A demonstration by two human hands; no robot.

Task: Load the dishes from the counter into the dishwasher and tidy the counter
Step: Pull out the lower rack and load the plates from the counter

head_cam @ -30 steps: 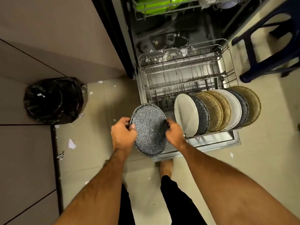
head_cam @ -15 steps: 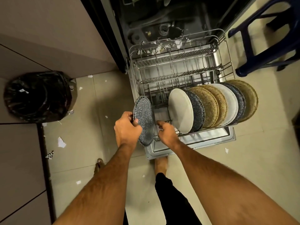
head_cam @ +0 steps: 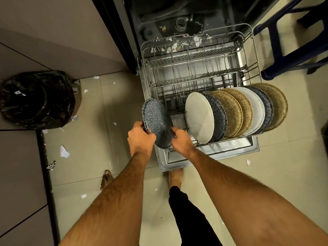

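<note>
A dark speckled plate (head_cam: 157, 119) stands nearly on edge at the front left corner of the pulled-out lower dishwasher rack (head_cam: 197, 71). My left hand (head_cam: 141, 137) grips its left rim and my right hand (head_cam: 181, 140) grips its lower right rim. Just to the right, several plates stand in a row in the rack: a white plate (head_cam: 198, 118) first, then dark speckled, tan and white ones, ending in a tan plate (head_cam: 278, 105).
A bin lined with a black bag (head_cam: 37, 100) stands on the floor to the left. Blue stool legs (head_cam: 291, 55) are at the upper right. Paper scraps (head_cam: 63, 151) litter the tiled floor. My bare feet stand by the open dishwasher door (head_cam: 209, 157).
The plate has turned from facing me to nearly on edge and has come down at the rack's front left, left of the white plate. Both hands have kept their grip.
</note>
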